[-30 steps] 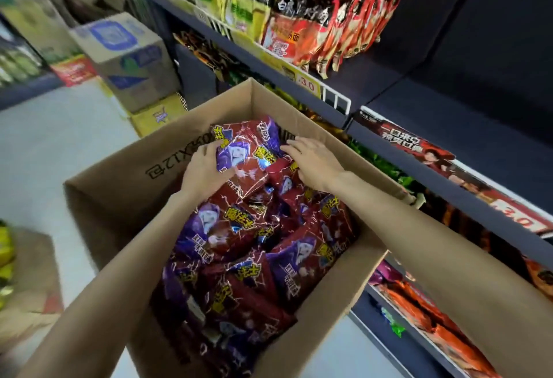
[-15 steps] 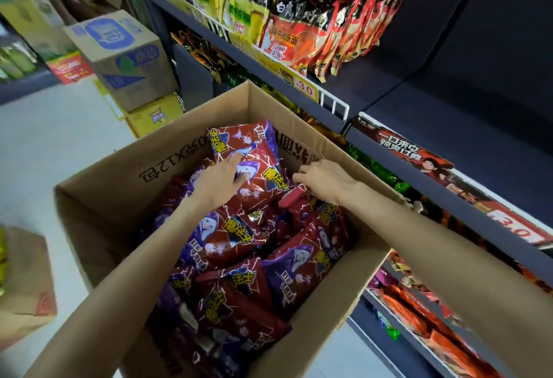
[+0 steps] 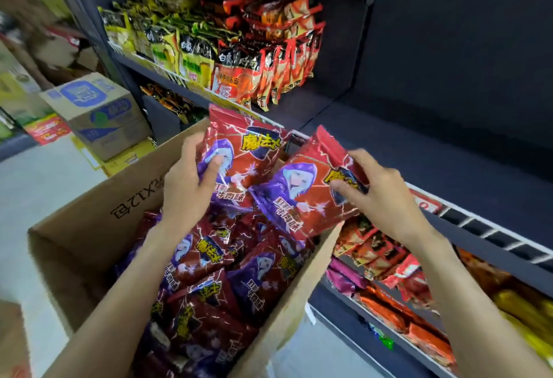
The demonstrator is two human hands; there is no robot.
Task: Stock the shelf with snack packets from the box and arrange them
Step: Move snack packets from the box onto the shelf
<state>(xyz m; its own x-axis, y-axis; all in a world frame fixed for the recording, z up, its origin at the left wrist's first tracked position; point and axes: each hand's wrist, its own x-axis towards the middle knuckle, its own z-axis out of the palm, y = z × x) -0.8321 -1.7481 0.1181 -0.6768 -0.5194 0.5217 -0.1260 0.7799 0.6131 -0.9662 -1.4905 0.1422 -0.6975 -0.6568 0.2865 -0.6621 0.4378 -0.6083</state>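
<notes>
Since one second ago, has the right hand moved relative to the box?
Yes. The right hand has risen out of the box, past its shelf-side rim, gripping a packet.

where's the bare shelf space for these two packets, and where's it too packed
Free: the dark shelf board right of the orange noodle packs, running to the right behind the wire rail. Crowded: that shelf's left part with the yellow packs, the lower shelf under the right hand, and the box under the left hand.
</notes>
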